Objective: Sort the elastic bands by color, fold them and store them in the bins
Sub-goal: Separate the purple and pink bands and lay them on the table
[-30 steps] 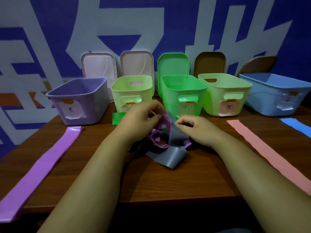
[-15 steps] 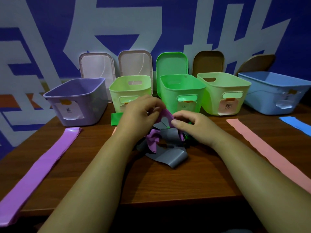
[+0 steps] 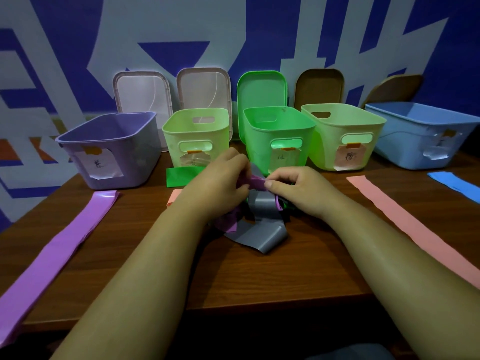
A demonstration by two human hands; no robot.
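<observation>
A tangle of elastic bands lies at the table's middle: a purple band (image 3: 255, 182) wound with a grey band (image 3: 262, 236) and a bit of green. My left hand (image 3: 218, 181) and my right hand (image 3: 298, 188) both pinch the purple band, lifted a little above the heap. A long purple band (image 3: 55, 252) lies flat at the left, a long pink band (image 3: 413, 227) at the right, a blue band (image 3: 454, 184) at the far right, and a green band (image 3: 181, 175) behind my left hand. A pink end (image 3: 172, 197) peeks out beside my left wrist.
Five open bins stand in a row at the back: purple bin (image 3: 111, 149), pale green bin (image 3: 197, 136), bright green bin (image 3: 278, 136), yellow-green bin (image 3: 342, 136), blue bin (image 3: 426, 136). Their lids lean against the wall behind. The table's front edge runs under my forearms.
Both hands have drawn closer together and raised the purple band out of the tangle. The grey band has sagged lower onto the table.
</observation>
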